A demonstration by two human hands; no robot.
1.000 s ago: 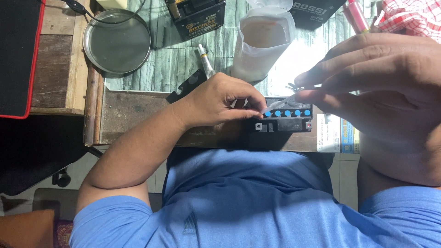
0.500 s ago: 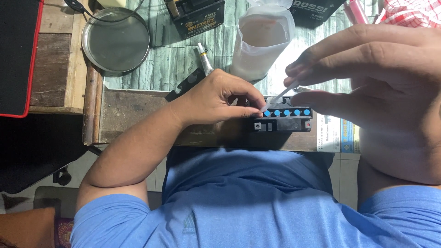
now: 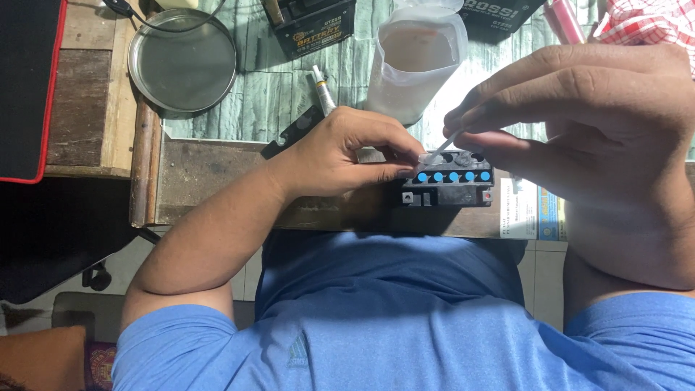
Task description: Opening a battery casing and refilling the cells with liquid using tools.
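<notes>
A small black battery (image 3: 449, 188) with a row of blue round caps stands on a worn wooden bench (image 3: 210, 177). My left hand (image 3: 347, 152) rests on the battery's left end, its fingertips pinching the end of a thin clear strip (image 3: 438, 152). My right hand (image 3: 579, 123) is raised above the battery's right side and pinches the other end of that strip between thumb and fingers. The strip runs slanted between both hands, just over the caps.
Behind the bench on the green tiled floor lie a round metal lid (image 3: 182, 61), a small tube (image 3: 322, 90), a clear plastic bag of pale liquid (image 3: 420, 61) and a black battery box (image 3: 315, 25). A black mat with a red edge (image 3: 29, 87) lies far left.
My right hand has dropped a little lower and nearer the battery, bringing the strip closer to the caps. My left hand stays on the battery's left end.
</notes>
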